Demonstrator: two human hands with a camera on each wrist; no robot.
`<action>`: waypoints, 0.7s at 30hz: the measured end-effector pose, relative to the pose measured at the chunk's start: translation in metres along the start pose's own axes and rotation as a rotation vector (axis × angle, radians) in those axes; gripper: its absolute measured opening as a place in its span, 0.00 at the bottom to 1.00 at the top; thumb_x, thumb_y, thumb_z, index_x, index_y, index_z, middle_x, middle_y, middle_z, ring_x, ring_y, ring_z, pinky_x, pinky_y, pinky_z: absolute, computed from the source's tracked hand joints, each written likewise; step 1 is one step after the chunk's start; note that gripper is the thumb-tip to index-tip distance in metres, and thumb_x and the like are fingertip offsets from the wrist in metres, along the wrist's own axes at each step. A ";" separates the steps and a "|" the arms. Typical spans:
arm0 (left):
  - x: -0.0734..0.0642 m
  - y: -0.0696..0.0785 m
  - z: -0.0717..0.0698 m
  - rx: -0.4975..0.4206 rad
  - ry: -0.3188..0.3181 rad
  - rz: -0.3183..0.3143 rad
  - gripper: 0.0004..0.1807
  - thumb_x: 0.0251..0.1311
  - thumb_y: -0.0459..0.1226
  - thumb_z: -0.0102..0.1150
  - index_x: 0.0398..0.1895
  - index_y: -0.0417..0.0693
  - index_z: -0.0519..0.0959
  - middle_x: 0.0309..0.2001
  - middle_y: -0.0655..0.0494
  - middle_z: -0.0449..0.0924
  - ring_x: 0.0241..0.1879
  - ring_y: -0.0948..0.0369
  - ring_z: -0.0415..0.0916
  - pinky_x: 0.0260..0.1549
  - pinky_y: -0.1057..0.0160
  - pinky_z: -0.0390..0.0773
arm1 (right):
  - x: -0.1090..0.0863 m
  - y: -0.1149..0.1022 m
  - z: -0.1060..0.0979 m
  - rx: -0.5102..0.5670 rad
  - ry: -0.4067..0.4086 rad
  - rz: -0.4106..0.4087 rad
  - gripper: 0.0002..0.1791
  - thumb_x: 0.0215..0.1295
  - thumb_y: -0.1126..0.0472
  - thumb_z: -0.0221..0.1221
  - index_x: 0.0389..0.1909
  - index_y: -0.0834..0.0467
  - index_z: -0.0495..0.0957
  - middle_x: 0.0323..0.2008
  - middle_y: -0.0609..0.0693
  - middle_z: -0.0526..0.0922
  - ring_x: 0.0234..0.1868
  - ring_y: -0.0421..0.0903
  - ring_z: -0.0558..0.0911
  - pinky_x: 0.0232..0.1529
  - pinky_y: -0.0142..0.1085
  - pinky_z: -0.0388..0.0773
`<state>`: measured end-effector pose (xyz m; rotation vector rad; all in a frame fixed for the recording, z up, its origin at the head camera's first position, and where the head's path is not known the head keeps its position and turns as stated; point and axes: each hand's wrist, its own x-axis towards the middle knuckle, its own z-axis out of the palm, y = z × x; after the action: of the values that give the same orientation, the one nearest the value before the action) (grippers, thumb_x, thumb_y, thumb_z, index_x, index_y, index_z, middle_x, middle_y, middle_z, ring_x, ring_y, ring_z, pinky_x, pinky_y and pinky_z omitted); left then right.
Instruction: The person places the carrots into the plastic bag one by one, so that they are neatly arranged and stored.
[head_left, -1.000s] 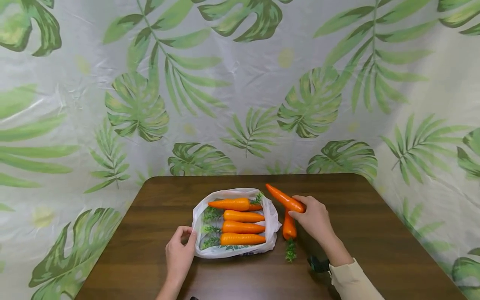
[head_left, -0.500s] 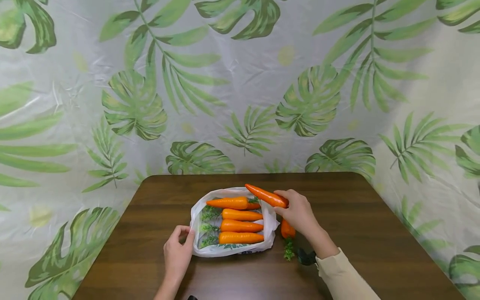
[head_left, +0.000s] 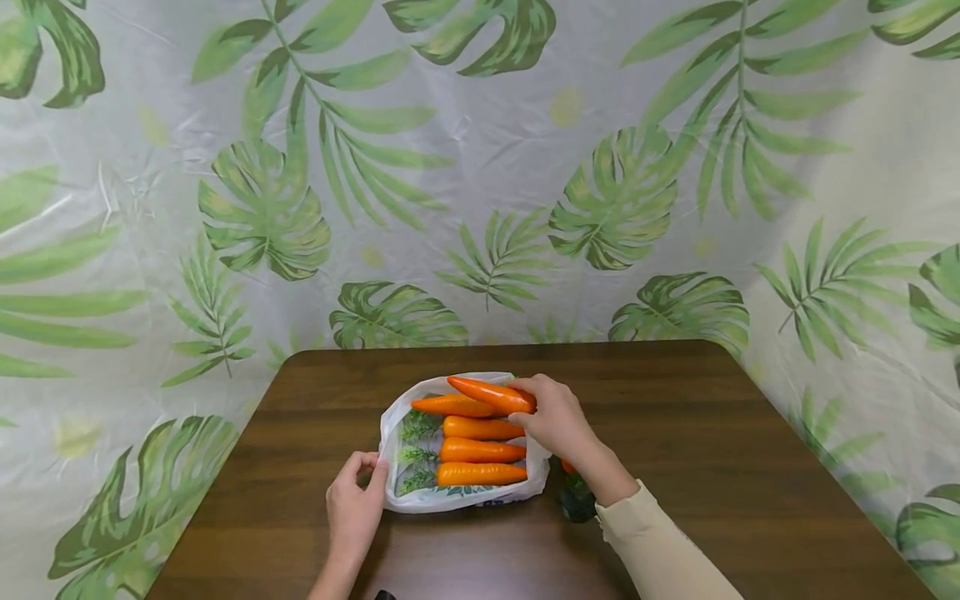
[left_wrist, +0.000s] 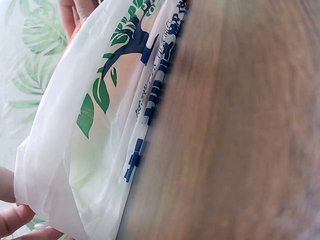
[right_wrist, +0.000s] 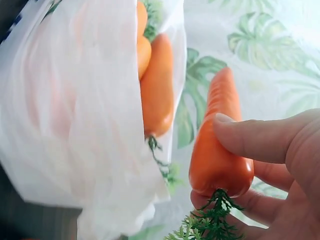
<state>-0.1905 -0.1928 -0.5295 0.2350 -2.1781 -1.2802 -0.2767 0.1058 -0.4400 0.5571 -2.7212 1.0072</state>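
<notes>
A white plastic bag [head_left: 423, 504] lies with its mouth wide, holding several orange carrots [head_left: 482, 451] with green tops. My left hand [head_left: 354, 504] pinches the bag's left rim; in the left wrist view its fingers [left_wrist: 15, 220] sit on the plastic. Over the far right part of the bag, my right hand [head_left: 558, 421] grips another carrot [head_left: 487, 393], its tip pointing left. The right wrist view shows the thumb pressed on that carrot's thick end [right_wrist: 220, 160], with the leafy top hanging below. Whether it touches the carrots underneath, I cannot tell.
One more carrot [head_left: 567, 467] lies on the table right of the bag, mostly hidden by my right arm and the dark wrist camera [head_left: 577, 502]. The brown wooden table [head_left: 675, 417] ends at a leaf-patterned curtain [head_left: 510, 192].
My right hand has carried the carrot leftward from beside the bag to above its far right part. The left hand keeps its hold on the rim.
</notes>
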 end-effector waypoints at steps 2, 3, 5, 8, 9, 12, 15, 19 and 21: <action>0.000 0.001 0.000 0.000 0.001 0.002 0.04 0.62 0.32 0.66 0.30 0.48 0.81 0.40 0.54 0.87 0.42 0.53 0.85 0.41 0.48 0.76 | 0.002 -0.004 0.002 -0.001 -0.015 -0.006 0.27 0.56 0.61 0.74 0.58 0.51 0.82 0.42 0.47 0.80 0.34 0.45 0.76 0.35 0.39 0.75; 0.000 0.001 0.000 0.000 0.000 0.000 0.04 0.62 0.32 0.66 0.29 0.48 0.81 0.40 0.54 0.87 0.42 0.53 0.85 0.41 0.49 0.75 | 0.003 -0.006 0.004 -0.005 -0.022 -0.010 0.27 0.56 0.61 0.74 0.58 0.50 0.82 0.43 0.47 0.80 0.34 0.45 0.76 0.35 0.39 0.75; 0.001 0.001 0.000 0.001 0.001 -0.002 0.05 0.62 0.32 0.66 0.29 0.48 0.81 0.40 0.54 0.87 0.42 0.53 0.84 0.40 0.49 0.75 | 0.005 -0.009 0.008 -0.012 -0.038 -0.014 0.27 0.57 0.61 0.74 0.59 0.49 0.82 0.43 0.47 0.80 0.34 0.45 0.75 0.35 0.40 0.74; 0.000 0.002 -0.001 0.003 0.003 0.001 0.05 0.62 0.33 0.66 0.29 0.48 0.81 0.40 0.54 0.87 0.42 0.53 0.84 0.40 0.49 0.75 | 0.008 -0.014 0.013 -0.009 -0.058 -0.015 0.28 0.57 0.61 0.73 0.60 0.49 0.81 0.46 0.48 0.80 0.37 0.45 0.76 0.37 0.40 0.75; 0.000 0.002 -0.001 0.002 0.003 0.002 0.05 0.62 0.33 0.66 0.29 0.48 0.81 0.40 0.54 0.87 0.41 0.53 0.84 0.40 0.48 0.75 | 0.009 -0.016 0.015 -0.009 -0.062 -0.017 0.28 0.58 0.61 0.73 0.61 0.50 0.81 0.47 0.48 0.81 0.38 0.45 0.76 0.38 0.41 0.75; 0.000 0.002 -0.001 0.002 0.003 0.007 0.05 0.62 0.33 0.66 0.29 0.48 0.81 0.40 0.53 0.87 0.41 0.53 0.84 0.40 0.48 0.75 | 0.012 -0.022 0.018 -0.005 -0.077 -0.015 0.28 0.58 0.61 0.73 0.61 0.50 0.80 0.53 0.50 0.80 0.41 0.46 0.77 0.41 0.42 0.76; -0.001 0.002 -0.001 0.007 0.004 0.004 0.05 0.62 0.32 0.66 0.29 0.48 0.81 0.39 0.54 0.87 0.41 0.53 0.84 0.40 0.48 0.75 | 0.016 -0.030 0.019 -0.022 -0.093 -0.029 0.27 0.59 0.60 0.72 0.61 0.50 0.80 0.53 0.50 0.80 0.41 0.46 0.77 0.42 0.43 0.75; -0.001 0.003 -0.001 0.006 0.007 0.004 0.05 0.61 0.32 0.66 0.29 0.48 0.81 0.40 0.54 0.87 0.41 0.53 0.84 0.40 0.49 0.75 | 0.023 -0.041 0.019 -0.041 -0.112 -0.067 0.27 0.59 0.60 0.72 0.61 0.51 0.80 0.47 0.48 0.80 0.39 0.45 0.76 0.41 0.41 0.75; 0.000 0.003 -0.001 -0.003 0.009 0.006 0.05 0.61 0.31 0.66 0.29 0.47 0.81 0.40 0.54 0.87 0.41 0.53 0.84 0.41 0.48 0.75 | 0.027 -0.046 0.018 -0.052 -0.120 -0.083 0.27 0.59 0.60 0.72 0.61 0.51 0.80 0.45 0.47 0.79 0.38 0.45 0.76 0.40 0.41 0.75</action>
<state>-0.1895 -0.1913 -0.5265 0.2322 -2.1674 -1.2762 -0.2832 0.0545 -0.4184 0.7370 -2.7923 0.9086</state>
